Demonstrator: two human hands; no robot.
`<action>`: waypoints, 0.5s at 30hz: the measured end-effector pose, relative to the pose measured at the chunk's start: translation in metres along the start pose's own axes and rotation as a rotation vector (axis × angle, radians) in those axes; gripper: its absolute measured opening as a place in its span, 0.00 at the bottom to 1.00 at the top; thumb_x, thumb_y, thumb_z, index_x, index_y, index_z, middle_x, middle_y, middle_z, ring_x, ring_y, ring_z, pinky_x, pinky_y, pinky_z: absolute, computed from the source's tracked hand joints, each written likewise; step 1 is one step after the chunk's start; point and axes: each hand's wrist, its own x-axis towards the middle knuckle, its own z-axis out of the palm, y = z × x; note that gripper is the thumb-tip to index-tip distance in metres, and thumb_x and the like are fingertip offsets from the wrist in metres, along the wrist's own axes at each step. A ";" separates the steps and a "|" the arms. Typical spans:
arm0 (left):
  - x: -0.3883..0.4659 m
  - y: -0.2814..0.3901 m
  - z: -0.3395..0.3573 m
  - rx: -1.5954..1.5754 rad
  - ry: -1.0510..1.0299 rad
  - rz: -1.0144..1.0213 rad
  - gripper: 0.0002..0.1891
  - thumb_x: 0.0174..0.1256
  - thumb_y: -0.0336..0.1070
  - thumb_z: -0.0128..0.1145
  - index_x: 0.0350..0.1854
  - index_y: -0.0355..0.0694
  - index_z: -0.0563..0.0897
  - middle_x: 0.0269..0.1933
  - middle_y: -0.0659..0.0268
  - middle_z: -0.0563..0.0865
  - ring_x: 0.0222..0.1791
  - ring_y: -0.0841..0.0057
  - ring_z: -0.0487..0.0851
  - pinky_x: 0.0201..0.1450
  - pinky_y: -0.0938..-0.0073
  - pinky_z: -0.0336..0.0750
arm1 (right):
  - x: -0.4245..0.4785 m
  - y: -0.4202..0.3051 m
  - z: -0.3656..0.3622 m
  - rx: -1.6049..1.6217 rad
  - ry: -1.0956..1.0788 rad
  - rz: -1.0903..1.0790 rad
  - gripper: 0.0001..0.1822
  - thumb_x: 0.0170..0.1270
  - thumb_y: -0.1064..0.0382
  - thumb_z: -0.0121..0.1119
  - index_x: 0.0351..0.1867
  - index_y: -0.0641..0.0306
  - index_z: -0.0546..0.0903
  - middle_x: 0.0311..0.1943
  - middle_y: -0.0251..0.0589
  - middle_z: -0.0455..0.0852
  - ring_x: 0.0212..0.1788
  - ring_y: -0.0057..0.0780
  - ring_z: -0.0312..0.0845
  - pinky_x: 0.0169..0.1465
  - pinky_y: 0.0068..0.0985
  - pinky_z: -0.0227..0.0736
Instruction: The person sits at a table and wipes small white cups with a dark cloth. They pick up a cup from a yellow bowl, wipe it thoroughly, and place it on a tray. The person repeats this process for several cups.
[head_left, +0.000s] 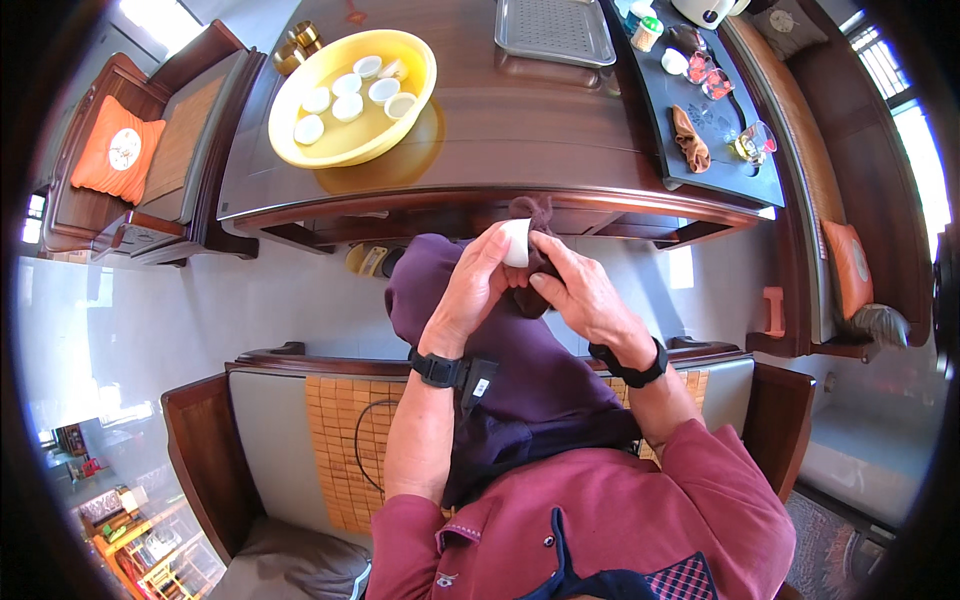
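Observation:
Above my lap, my left hand (480, 270) grips a small white cup (516, 244) turned on its side. My right hand (581, 281) holds a dark brown cloth (534, 289) against the cup's open side; part of the cloth sticks up beyond the fingers. The cup's inside is hidden by the cloth and the right fingers. On the table ahead to the left stands a yellow plastic basin (352, 154) of liquid. Several white cups (347, 107) lie in it.
The wooden table (480, 135) carries a perforated metal tray (555, 34) and brass-coloured cups (289, 56). A dark tea tray (712, 124) at right bears a folded brown cloth (690, 139), a glass pitcher (754, 142) and small glasses (716, 84). Wooden sofas (870, 150) flank the table.

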 end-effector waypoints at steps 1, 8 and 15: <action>-0.001 -0.001 -0.002 0.092 -0.016 0.042 0.25 0.84 0.51 0.49 0.70 0.37 0.74 0.56 0.65 0.85 0.53 0.75 0.84 0.60 0.72 0.78 | 0.001 0.002 -0.003 0.135 -0.043 0.074 0.26 0.69 0.67 0.63 0.67 0.65 0.73 0.48 0.61 0.87 0.47 0.58 0.84 0.51 0.39 0.79; -0.008 0.008 0.024 0.410 0.016 0.222 0.29 0.77 0.40 0.63 0.74 0.35 0.71 0.60 0.67 0.82 0.59 0.79 0.80 0.64 0.75 0.75 | 0.001 0.026 -0.007 0.666 0.014 0.223 0.19 0.69 0.71 0.66 0.60 0.64 0.79 0.45 0.37 0.88 0.47 0.20 0.83 0.51 0.25 0.79; -0.002 0.006 0.003 -0.095 -0.116 0.029 0.24 0.84 0.50 0.50 0.64 0.33 0.78 0.49 0.60 0.87 0.44 0.74 0.85 0.51 0.72 0.80 | -0.010 0.013 -0.010 1.439 0.337 0.185 0.21 0.74 0.63 0.62 0.64 0.68 0.75 0.57 0.41 0.84 0.59 0.30 0.82 0.65 0.29 0.76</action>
